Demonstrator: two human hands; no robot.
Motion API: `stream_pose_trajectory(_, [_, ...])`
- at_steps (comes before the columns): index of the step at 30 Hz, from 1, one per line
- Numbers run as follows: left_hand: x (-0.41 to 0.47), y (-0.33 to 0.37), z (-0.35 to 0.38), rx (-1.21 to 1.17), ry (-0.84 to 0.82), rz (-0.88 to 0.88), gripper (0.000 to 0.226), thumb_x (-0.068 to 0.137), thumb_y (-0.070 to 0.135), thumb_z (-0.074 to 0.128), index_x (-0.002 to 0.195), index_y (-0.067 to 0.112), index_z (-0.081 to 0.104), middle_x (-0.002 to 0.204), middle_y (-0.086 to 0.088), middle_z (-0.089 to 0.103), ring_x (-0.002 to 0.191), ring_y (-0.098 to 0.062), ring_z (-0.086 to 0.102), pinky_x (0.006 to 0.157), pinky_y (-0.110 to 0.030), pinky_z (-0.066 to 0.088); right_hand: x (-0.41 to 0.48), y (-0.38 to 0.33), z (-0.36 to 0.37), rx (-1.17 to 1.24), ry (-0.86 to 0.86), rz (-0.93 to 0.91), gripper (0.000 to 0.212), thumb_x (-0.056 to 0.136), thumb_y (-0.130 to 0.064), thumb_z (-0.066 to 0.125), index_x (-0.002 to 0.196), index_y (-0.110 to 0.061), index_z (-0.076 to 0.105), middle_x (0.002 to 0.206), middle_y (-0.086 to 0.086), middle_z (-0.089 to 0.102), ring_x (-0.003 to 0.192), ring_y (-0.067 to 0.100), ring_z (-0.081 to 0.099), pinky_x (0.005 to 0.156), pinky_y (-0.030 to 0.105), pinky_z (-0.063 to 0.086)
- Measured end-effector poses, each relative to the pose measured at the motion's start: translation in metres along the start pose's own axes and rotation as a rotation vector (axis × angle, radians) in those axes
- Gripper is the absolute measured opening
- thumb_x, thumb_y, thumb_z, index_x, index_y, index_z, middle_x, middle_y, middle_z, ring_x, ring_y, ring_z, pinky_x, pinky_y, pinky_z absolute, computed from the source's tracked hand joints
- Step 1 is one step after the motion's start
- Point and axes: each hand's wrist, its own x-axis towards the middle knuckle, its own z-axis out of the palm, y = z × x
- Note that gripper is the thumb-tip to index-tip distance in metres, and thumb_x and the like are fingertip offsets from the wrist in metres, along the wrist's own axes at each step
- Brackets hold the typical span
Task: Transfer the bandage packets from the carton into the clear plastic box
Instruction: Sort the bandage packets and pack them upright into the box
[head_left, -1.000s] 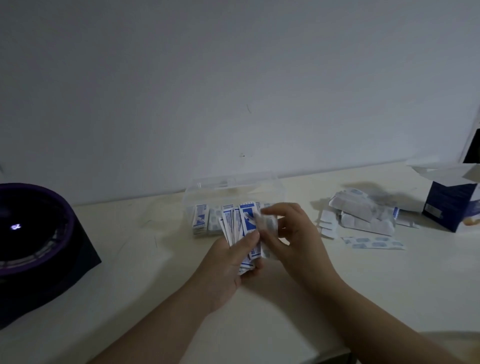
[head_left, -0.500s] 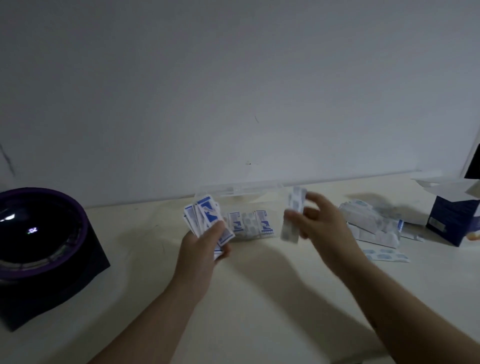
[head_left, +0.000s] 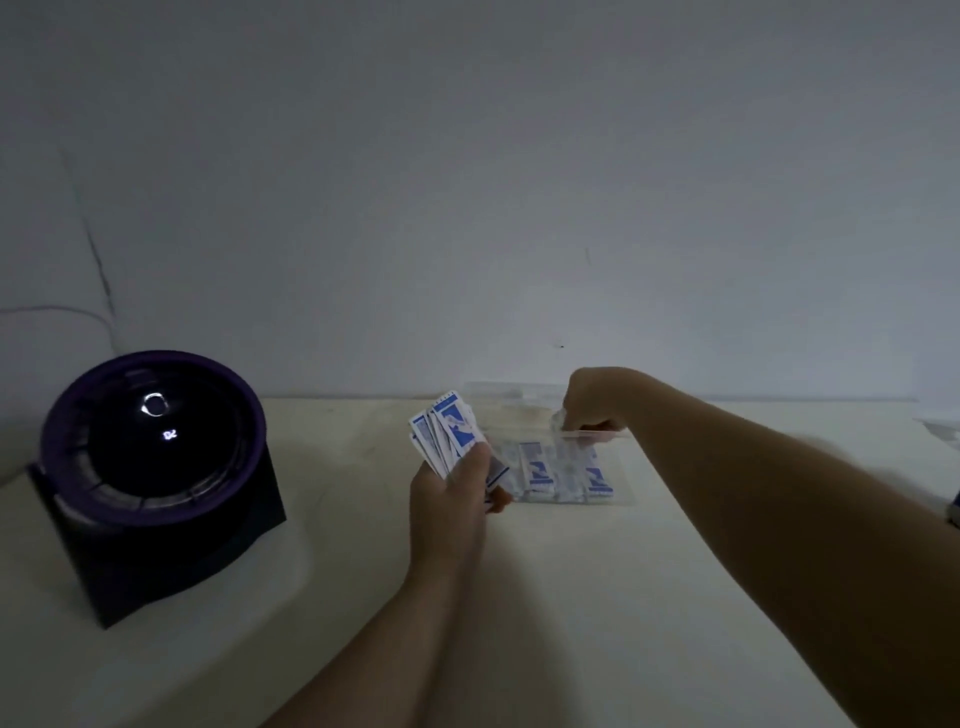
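View: head cam, aimed fwd & down; cream surface (head_left: 571, 613) against plain grey wall (head_left: 467, 182); dim light.
Left hand (head_left: 451, 501): centre frame, raised a little off the surface; thumb & fingers clamped round a fanned stack of packets (head_left: 448, 434).
Fanned stack of packets: blue-white print facing cam, fan leaning up & to the left, lower ends hidden in the palm; just left of the clear plastic box (head_left: 622, 467).
Right hand (head_left: 592, 402): reaching in from the rt, knuckles up, directly over the box; fingers curled down, tips pinched together on a pale packet (head_left: 559, 419), somewhat blurred.
Pale packet: at abt rim level of the box, above the row inside; touching the rim or not, cannot tell.
Clear plastic box: low, see-through walls, on the surface near the wall, between the two hands.
Packets in box (head_left: 563, 470): blue-white, side by side in a row, seen thru the front wall; count unclear.
Dark device (head_left: 156, 467): far left on the surface, well apart from the box; black block base, round face w/ purple rim tilted toward cam, small white glints on it.
Far rt edge: pale scraps (head_left: 943, 431), blurred & cut off, not identifiable.
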Motion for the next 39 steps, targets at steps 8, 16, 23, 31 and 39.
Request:
stream_pose_trajectory(8, [0.001, -0.001, -0.001, -0.044, -0.029, -0.003, 0.023, 0.091, 0.004, 0.052, 0.07, 0.013, 0.057, 0.051, 0.005, 0.056, 0.045, -0.01, 0.049, 0.046, -0.025, 0.042, 0.017, -0.007, 0.009, -0.095, -0.14, 0.178, 0.019, 0.087, -0.004, 0.062, 0.069, -0.001, 0.056, 0.048, 0.005, 0.061, 0.032, 0.009, 0.056, 0.033, 0.015, 0.041])
stream_pose_trajectory(16, [-0.003, 0.002, -0.001, -0.051, -0.036, -0.004, 0.021, 0.092, 0.003, 0.052, 0.074, 0.011, 0.058, 0.051, 0.005, 0.058, 0.043, -0.008, 0.049, 0.045, -0.024, 0.043, 0.015, -0.004, 0.011, -0.217, -0.132, 0.11, 0.02, 0.087, -0.012, 0.065, 0.106, -0.006, 0.064, 0.084, 0.001, 0.063, 0.059, 0.009, 0.059, 0.058, 0.016, 0.048])
stream_pose_trajectory(23, [-0.007, 0.009, 0.0, -0.026, -0.09, -0.054, 0.015, 0.091, 0.008, 0.056, 0.077, 0.011, 0.062, 0.055, 0.004, 0.061, 0.043, -0.007, 0.05, 0.046, -0.021, 0.047, -0.004, -0.006, -0.005, -0.071, 0.089, -0.06, 0.014, 0.091, -0.009, 0.053, 0.093, 0.0, 0.063, 0.091, 0.01, 0.07, 0.049, 0.007, 0.051, 0.044, 0.015, 0.039])
stream_pose_trajectory(31, [-0.024, 0.009, 0.014, 0.027, -0.404, -0.225, 0.007, 0.09, 0.017, 0.06, 0.097, 0.015, 0.062, 0.068, 0.001, 0.064, 0.049, -0.009, 0.055, 0.048, -0.023, 0.046, -0.091, 0.028, 0.061, 0.732, 0.299, -0.339, 0.044, 0.078, -0.049, 0.068, 0.106, -0.017, 0.057, 0.093, 0.0, 0.065, 0.075, 0.01, 0.062, 0.061, 0.024, 0.047])
stream_pose_trajectory(39, [-0.032, -0.003, 0.014, 0.021, -0.435, -0.384, 0.019, 0.093, 0.01, 0.051, 0.109, 0.013, 0.062, 0.094, -0.011, 0.071, 0.079, -0.021, 0.067, 0.057, -0.029, 0.055, -0.073, 0.064, 0.105, 1.301, 0.02, -0.317, 0.029, 0.08, -0.025, 0.072, 0.077, 0.001, 0.059, 0.087, 0.032, 0.061, 0.079, 0.035, 0.058, 0.083, 0.054, 0.047])
